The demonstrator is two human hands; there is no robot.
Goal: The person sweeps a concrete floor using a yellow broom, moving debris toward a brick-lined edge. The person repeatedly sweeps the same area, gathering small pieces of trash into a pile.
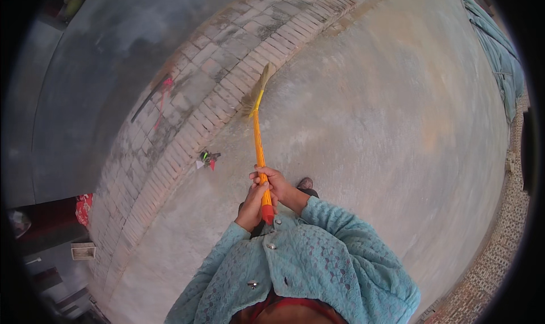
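Orange shaft on a broom, head view: clamped from both sides, running forward out of the grip, bristles at the far end, over the seam between concrete floor and brick strip. Cannot tell how hard pressed down, or if touching at all.

Left grip: wrapped round the shaft, nearer the body, just ahead of the red end cap. Right grip: closed round the same shaft, directly forward of the left and touching it.

Handling, best guess: light overall, but tip-heavy when held this far back. Stiff shaft, smooth, maybe a bit slippery, liable to twist. Springy bristles, fine to flex, hardly fragile. For more control, slide the right grip forward and keep the left near the cap. Don't grab by the bristles or the yellow neck.

Containers: pale box well left of the grip, slightly nearer the body; contents too small to make out. Green rounded things far forward-left of the grip, possibly in something dark; cannot tell what.
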